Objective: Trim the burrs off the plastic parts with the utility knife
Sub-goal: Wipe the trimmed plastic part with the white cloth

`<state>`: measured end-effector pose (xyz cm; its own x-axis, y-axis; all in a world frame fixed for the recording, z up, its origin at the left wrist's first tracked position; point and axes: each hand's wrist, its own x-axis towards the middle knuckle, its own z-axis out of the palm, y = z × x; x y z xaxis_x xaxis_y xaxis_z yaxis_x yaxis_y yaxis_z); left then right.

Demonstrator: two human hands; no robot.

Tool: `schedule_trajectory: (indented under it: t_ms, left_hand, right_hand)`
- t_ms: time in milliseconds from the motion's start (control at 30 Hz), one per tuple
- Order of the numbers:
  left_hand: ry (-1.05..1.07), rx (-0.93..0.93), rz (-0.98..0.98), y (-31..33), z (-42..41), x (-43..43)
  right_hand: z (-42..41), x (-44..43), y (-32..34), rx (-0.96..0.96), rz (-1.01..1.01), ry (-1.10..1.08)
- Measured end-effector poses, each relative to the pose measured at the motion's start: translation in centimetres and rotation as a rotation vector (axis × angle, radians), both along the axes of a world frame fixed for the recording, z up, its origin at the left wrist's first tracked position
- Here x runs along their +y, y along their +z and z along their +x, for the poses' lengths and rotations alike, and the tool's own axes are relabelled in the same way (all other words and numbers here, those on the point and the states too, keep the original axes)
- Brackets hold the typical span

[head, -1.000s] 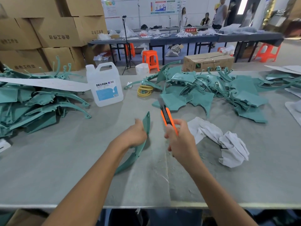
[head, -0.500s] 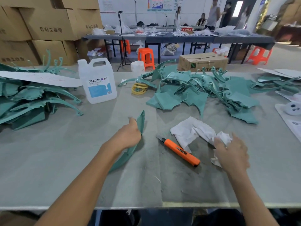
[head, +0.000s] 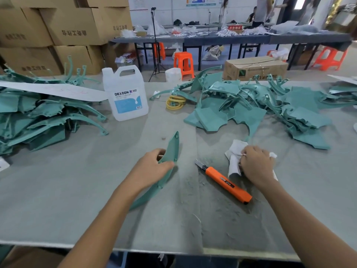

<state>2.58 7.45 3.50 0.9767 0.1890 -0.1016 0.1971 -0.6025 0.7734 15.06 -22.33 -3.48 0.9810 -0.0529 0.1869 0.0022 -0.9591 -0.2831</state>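
Observation:
My left hand (head: 152,167) grips a long curved teal plastic part (head: 171,149) that stands on edge on the grey table (head: 58,200). The orange utility knife (head: 228,182) lies flat on the table between my hands, blade tip pointing up-left, with no hand on it. To the knife's right, my right hand (head: 257,165) grips a crumpled white cloth (head: 234,153), fingers curled into it.
Heaps of teal plastic parts lie at the left (head: 38,120) and at the back right (head: 260,109). A white DEXCON jug (head: 125,95) and yellow rings (head: 174,102) stand behind. Plastic shavings litter the near table. Cardboard boxes (head: 73,28) stack at the far left.
My right hand has put the knife down on the table and moved right onto the white cloth, which it now grips. My left hand keeps holding the teal part.

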Motion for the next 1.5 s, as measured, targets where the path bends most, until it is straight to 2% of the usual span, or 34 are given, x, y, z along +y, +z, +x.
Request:
schedule_trajectory:
  t_ms: [167, 267, 400, 467, 533, 600, 667, 700, 733, 800, 867, 933, 1033, 1067, 1100, 1167, 1233, 1267, 1333, 1367, 1400, 1467, 1500]
  left_hand:
    - [0.057, -0.096, -0.089, -4.1, -2.5, 1.1]
    - [0.084, -0.178, -0.165, -4.1, -3.0, 0.7]
    - [0.06, -0.246, -0.488, -0.6, -4.0, -1.9]
    - [0.006, -0.251, -0.626, 0.7, -4.8, -3.7]
    - [-0.067, -0.251, -0.749, 1.4, -5.9, -4.8]
    - [-0.078, -0.252, -0.903, 2.3, -7.1, -4.5]
    - [-0.071, -0.264, -1.061, 2.9, -7.9, -3.2]
    - [-0.086, -0.274, -1.08, 3.1, -8.2, -2.9]
    - [-0.093, -0.279, -1.03, 3.2, -8.2, -3.0]
    - [-0.067, -0.258, -0.909, 3.3, -7.2, -4.0]
    - [-0.013, -0.235, -0.876, 3.1, -6.1, -5.7]
    - [-0.002, -0.254, -0.772, 3.1, -5.0, -6.2]
    - [-0.014, -0.303, -0.504, 3.5, -3.6, -5.6]
    - [-0.02, -0.3, -0.448, 3.4, -3.5, -5.1]
    - [-0.043, -0.301, -0.369, 2.8, -3.4, -4.8]
    - [-0.165, -0.292, -0.136, 2.0, -4.0, -4.7]
    - [-0.231, -0.329, -0.106, 1.5, -4.8, -5.1]
    - [-0.181, -0.385, -0.151, 1.1, -5.1, -5.0]
    - [0.081, -0.486, -0.23, 0.3, -5.6, -4.9]
    - [0.209, -0.47, -0.309, 0.2, -5.8, -4.6]
    - [0.253, -0.402, -0.488, 0.2, -5.9, -4.3]
    - [0.154, -0.297, -0.981, 0.4, -5.7, -4.3]
    - [0.134, -0.259, -1.135, 0.6, -5.5, -4.5]
  right_hand:
    - [-0.9, -0.8, 2.2, -0.162, 0.352, 0.072]
    - [-2.8, 1.5, 5.2, -0.236, 0.596, 0.123]
    - [-7.8, 8.1, 10.5, -0.326, 0.921, 0.331]
    - [-10.7, 12.0, 11.3, -0.416, 0.902, 0.543]
    - [-12.5, 14.4, 10.5, -0.49, 0.753, 0.681]
    - [-11.4, 14.2, 8.9, -0.484, 0.595, 0.612]
    - [-9.6, 13.0, 7.8, -0.23, 0.513, 0.493]
    - [-9.3, 12.6, 7.5, -0.046, 0.578, 0.491]
    - [-9.8, 12.7, 7.6, 0.081, 0.745, 0.511]
    - [-11.2, 14.4, 8.3, 0.126, 1.089, 0.497]
    - [-11.9, 15.9, 8.9, 0.134, 1.232, 0.397]
    - [-12.3, 15.9, 9.4, 0.322, 1.495, 0.344]
    - [-11.6, 14.1, 10.2, 0.656, 1.961, 0.316]
    - [-11.5, 13.1, 10.2, 0.722, 2.054, 0.328]
    - [-11.3, 12.6, 10.2, 0.747, 2.073, 0.337]
    - [-11.7, 12.5, 10.2, 0.748, 1.975, 0.327]
    - [-11.8, 12.6, 10.1, 0.664, 1.854, 0.256]
    - [-11.6, 12.5, 9.9, 0.598, 1.82, 0.216]
    - [-11.0, 11.6, 9.6, 0.452, 1.809, 0.178]
    - [-10.8, 11.1, 9.5, 0.404, 1.815, 0.191]
    - [-10.7, 10.9, 9.5, 0.39, 1.797, 0.22]
    - [-11.4, 11.0, 8.7, 0.406, 1.685, 0.311]
    - [-12.0, 11.3, 8.2, 0.411, 1.59, 0.371]
